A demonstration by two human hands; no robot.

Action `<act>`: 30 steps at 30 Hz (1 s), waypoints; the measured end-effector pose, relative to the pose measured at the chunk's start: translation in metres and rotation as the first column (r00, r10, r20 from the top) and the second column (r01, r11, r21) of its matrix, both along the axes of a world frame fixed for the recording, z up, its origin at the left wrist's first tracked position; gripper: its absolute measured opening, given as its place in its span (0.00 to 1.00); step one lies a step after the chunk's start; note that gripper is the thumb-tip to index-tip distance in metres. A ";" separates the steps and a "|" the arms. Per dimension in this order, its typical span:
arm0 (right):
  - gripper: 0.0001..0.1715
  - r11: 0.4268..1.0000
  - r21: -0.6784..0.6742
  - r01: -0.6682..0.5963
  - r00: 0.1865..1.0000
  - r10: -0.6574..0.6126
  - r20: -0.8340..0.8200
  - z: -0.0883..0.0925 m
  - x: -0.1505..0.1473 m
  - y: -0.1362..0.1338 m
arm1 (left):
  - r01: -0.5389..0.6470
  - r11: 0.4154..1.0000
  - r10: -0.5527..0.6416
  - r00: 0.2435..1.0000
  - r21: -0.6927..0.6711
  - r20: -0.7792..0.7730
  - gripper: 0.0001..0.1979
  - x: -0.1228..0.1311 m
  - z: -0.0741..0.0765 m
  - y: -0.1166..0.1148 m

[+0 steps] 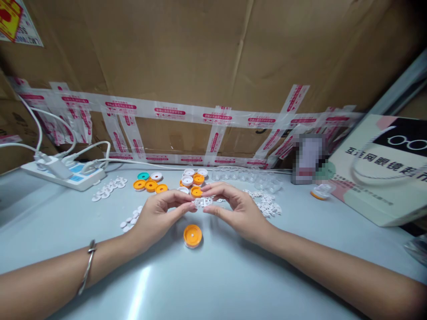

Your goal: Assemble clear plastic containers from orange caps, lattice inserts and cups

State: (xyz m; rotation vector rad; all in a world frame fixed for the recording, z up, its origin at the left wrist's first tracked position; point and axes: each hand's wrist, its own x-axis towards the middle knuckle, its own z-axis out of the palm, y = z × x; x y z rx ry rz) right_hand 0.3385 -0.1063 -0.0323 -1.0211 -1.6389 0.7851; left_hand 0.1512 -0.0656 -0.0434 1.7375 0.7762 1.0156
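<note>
Between the fingertips of both hands is a small white openwork plastic piece (203, 202). My left hand (160, 213) pinches its left end between thumb and fingers. On the other end, my right hand (235, 205) closes thumb and fingers around the piece. Just below the hands an orange round cap (192, 235) lies face up on the table, with a small pale pin at its centre. Behind the fingers sits another orange cap (196, 191), partly covered by my right fingertips. A heap of small white parts (268, 205) lies beyond my right hand.
Several orange, white and teal caps (151, 186) lie at the back. White discs (131, 220) and stemmed white pieces (110, 187) are on the left, near a power strip (66, 173). Clear plastic covers (233, 174) line the back. A printed box (376, 178) leans at right; cardboard (187, 58) stands behind.
</note>
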 end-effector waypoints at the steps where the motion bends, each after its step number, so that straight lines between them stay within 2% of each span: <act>1: 0.08 1.000 0.005 -0.014 1.000 0.014 -0.019 -0.001 -0.002 -0.001 | 0.008 1.000 -0.008 1.000 -0.004 0.010 0.05 0.000 0.001 -0.001; 6: 0.09 0.992 -0.090 -0.084 0.992 0.075 -0.100 -0.006 -0.007 -0.005 | 0.065 0.998 -0.064 0.997 -0.024 0.043 0.03 0.001 0.003 -0.003; 10: 0.10 0.981 -0.178 -0.080 0.988 0.054 -0.147 -0.008 -0.008 -0.005 | 0.086 0.994 -0.080 0.993 -0.065 0.082 0.02 0.002 0.002 -0.004; 20: 0.09 0.967 -0.240 -0.088 0.968 0.026 -0.250 -0.009 -0.010 -0.004 | 0.119 0.989 -0.109 0.989 -0.093 0.104 0.02 0.002 0.000 -0.004; 24: 0.11 0.949 -0.300 -0.097 0.956 0.006 -0.292 -0.007 -0.011 -0.003 | 0.103 0.992 -0.097 0.992 -0.078 0.081 0.02 0.002 -0.003 -0.002; 30: 0.14 0.910 -0.389 -0.146 0.942 0.007 -0.336 -0.003 -0.010 -0.004 | 0.084 0.996 -0.084 0.996 0.016 0.004 0.01 0.000 -0.005 -0.004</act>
